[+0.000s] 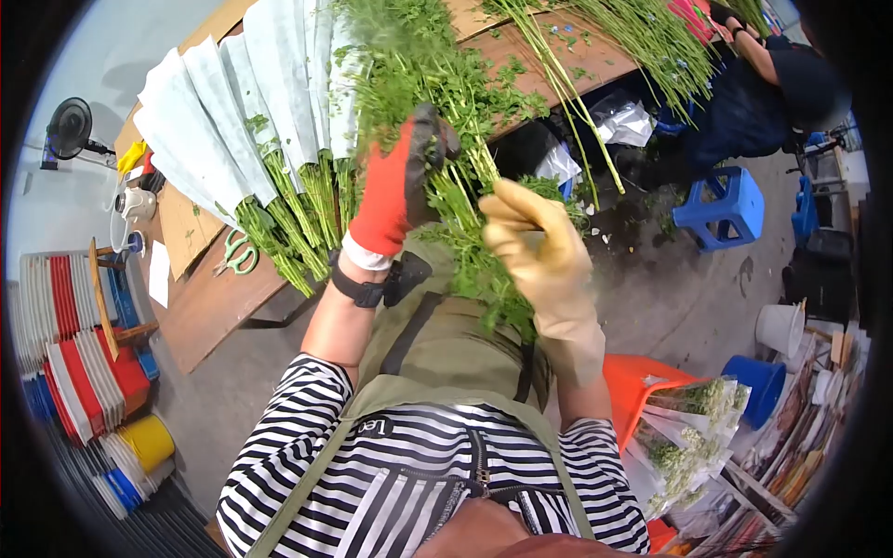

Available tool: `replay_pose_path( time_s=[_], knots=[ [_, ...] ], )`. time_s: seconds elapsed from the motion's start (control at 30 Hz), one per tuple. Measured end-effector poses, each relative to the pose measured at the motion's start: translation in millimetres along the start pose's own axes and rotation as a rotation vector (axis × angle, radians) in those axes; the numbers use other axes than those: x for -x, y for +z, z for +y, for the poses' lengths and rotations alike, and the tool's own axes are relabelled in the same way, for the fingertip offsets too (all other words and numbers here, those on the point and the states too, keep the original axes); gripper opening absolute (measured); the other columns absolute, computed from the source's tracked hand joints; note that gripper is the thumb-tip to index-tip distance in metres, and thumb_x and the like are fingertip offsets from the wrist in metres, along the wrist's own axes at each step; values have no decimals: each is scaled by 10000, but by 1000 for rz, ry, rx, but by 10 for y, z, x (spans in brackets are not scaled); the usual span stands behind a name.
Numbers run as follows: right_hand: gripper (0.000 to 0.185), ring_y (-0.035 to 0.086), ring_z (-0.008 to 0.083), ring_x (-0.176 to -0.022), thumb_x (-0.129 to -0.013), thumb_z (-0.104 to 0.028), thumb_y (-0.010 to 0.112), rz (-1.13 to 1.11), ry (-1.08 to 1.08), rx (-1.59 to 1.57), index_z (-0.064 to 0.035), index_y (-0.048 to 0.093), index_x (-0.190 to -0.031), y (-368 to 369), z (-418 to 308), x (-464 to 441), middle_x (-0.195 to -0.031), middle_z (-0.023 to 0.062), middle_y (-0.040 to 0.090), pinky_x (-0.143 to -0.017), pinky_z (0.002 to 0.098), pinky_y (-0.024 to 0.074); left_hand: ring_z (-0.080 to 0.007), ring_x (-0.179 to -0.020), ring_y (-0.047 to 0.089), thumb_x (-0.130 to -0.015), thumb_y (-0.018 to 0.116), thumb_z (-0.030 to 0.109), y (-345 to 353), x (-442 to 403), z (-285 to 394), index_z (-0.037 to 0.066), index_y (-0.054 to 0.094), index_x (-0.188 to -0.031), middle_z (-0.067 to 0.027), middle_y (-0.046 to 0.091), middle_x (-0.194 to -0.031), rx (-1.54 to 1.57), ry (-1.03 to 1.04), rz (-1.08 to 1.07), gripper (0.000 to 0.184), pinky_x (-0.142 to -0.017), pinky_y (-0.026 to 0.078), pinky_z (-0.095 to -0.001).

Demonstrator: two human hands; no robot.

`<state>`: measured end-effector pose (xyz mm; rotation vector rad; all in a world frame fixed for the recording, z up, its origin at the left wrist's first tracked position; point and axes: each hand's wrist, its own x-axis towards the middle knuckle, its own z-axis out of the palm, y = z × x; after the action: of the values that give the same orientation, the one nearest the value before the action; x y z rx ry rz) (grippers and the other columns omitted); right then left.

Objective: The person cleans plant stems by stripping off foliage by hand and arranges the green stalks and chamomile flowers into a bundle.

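My left hand (395, 191), in a red and black work glove, is closed around the stems of a leafy green bunch (423, 88). Its feathery top is blurred above the fist, and the lower leaves hang down in front of my apron. In a cream rubber glove, my right hand (544, 256) is beside the lower stems, fingers loosely curved and apart, with nothing clearly gripped. Left of my left hand, several bunches of green stems (288, 209) lie in white paper wraps (242, 88) on the brown table (200, 321).
Green-handled scissors (240, 253) lie near the table edge. Long cut stems (642, 42) overhang the far right side. A person (744, 102) bends there near a blue stool (721, 209). An orange container (637, 381) with wrapped flowers (693, 437) stands at my right.
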<state>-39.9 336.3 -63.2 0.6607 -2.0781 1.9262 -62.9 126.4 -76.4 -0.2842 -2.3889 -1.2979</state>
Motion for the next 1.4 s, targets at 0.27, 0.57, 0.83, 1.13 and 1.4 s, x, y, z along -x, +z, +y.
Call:
replay_pose_path(
  time_s=[0.27, 0.57, 0.83, 1.13, 1.4],
  knots=[
    [375, 618, 297, -788, -653, 73, 726, -270, -296, 440, 20, 667, -1019, 125, -215, -255, -933, 120, 672, -744, 401, 488, -289, -1228, 602, -893, 690, 290, 201, 242, -47, 60, 392, -1507, -105, 565, -1418, -373, 32, -107, 721, -924, 480, -348],
    [165, 669, 147, -791, -996, -87, 612, 81, 138, -128, 43, 614, -1098, 45, 61, 51, -865, 101, 704, -728, 270, 558, -158, -866, 589, -1083, 389, 359, 456, 228, -48, 84, 569, -1243, -17, 639, -997, -78, -147, -43, 365, -857, 448, -365],
    [280, 731, 230, -803, -921, -151, 721, 55, 250, -163, 5, 667, -1147, -211, -71, 62, -937, 176, 727, -664, 303, 588, -134, -796, 548, -1089, 426, 322, 32, -137, 164, 45, 625, -1144, -17, 655, -921, 651, -334, 111, 346, -815, 441, -291],
    [116, 644, 331, -563, -682, -26, 704, -458, -351, 480, 15, 614, -743, -122, -204, -142, -809, 165, 673, -514, 341, 534, -145, -729, 485, -1094, 401, 321, 144, -177, 296, 51, 570, -901, -31, 532, -791, 387, -152, 141, 373, -711, 424, -298],
    [105, 639, 167, -882, -981, -83, 614, 228, 343, -101, 14, 576, -996, -307, 187, 342, -946, 84, 628, -772, 322, 557, -170, -810, 491, -1079, 448, 264, 174, -142, 134, 38, 545, -992, -35, 499, -825, 444, -168, 44, 262, -771, 413, -284]
  ],
)
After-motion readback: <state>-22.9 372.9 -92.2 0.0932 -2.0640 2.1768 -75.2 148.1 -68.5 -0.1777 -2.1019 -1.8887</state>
